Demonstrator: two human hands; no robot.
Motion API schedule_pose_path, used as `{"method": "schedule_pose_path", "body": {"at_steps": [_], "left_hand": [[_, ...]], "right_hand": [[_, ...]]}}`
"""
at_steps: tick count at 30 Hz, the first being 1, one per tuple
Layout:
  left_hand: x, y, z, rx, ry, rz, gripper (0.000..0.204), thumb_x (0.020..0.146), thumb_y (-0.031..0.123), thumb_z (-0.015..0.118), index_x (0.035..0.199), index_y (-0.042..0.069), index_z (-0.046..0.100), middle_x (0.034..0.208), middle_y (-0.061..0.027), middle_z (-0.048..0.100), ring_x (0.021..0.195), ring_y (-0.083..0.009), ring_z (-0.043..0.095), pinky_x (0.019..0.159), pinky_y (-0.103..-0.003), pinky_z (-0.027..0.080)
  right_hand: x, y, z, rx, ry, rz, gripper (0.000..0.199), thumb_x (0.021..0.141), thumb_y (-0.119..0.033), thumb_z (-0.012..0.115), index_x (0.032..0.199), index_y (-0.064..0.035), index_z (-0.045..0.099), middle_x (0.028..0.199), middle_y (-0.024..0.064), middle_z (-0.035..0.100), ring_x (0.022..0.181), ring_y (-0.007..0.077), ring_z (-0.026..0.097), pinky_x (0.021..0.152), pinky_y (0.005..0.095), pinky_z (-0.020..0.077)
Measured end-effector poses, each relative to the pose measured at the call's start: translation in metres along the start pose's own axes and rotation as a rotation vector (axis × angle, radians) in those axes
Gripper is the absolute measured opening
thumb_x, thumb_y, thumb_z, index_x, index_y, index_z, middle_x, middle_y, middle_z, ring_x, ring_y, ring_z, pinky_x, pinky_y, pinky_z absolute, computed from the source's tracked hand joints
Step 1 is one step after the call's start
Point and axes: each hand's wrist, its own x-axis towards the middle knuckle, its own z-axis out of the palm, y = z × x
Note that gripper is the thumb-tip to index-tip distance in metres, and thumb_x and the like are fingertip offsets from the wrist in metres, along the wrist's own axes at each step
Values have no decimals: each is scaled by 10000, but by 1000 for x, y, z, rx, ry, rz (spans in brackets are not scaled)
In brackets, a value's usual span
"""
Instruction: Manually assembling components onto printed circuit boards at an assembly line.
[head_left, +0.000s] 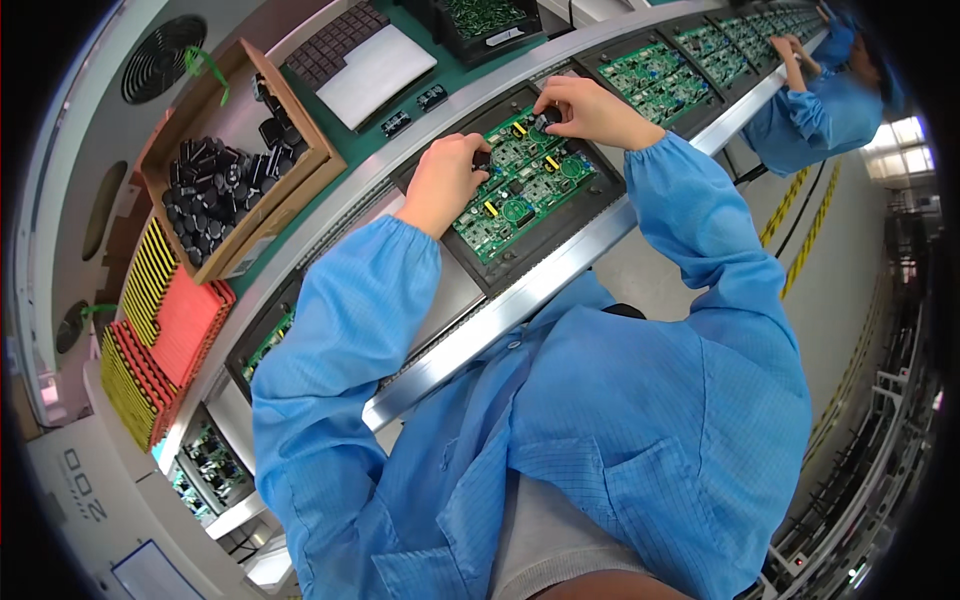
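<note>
Fingertips point(543, 99) of the right hand point(597, 114) pinch a black component point(547, 117), upper centre; the left hand point(443, 182) pinches a dark part point(481, 160) over a green circuit board point(522, 188). Its black carrier point(555, 232) rests along a metal rail point(560, 269). Upper left, a cardboard box point(275, 217) sits on green bench point(352, 148); upper right, a co-worker point(815, 120) and striped floor point(858, 195).

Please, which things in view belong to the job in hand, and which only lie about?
Belonging, it seems:
green rectangular circuit board in black flat carrier
small dark part in left hand
small black rounded part in right hand
probably, brown cardboard box of black parts

Lying about, it seems:
dark rectangular keyboard
white flat sheet
</note>
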Motion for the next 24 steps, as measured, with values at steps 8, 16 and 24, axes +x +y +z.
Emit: {"method": "schedule_pose_path", "body": {"at_steps": [8,16,24], "left_hand": [[-2,15,-11,146,-71,44,363,725,-2,792,1069,39,684,970,-157,658,986,-369,649,866,-452,526],[-4,10,-14,39,7,5,386,683,-4,816,1046,18,687,841,-169,655,758,-319,656,688,-404,531],[-14,22,-18,109,28,-9,388,694,-4,813,1054,26,670,923,-146,658,861,-340,648,772,-423,541]], "right_hand": [[2,2,3,45,-43,-97,312,768,-62,792,1043,-18,653,971,134,583,916,335,618,793,421,515],[7,8,20,43,7,-92,306,732,-126,807,992,-24,682,951,151,625,928,357,628,821,446,527],[-3,-15,11,-16,-122,63,300,810,-128,784,1090,-89,680,1100,94,587,1020,340,628,867,461,535]]}}
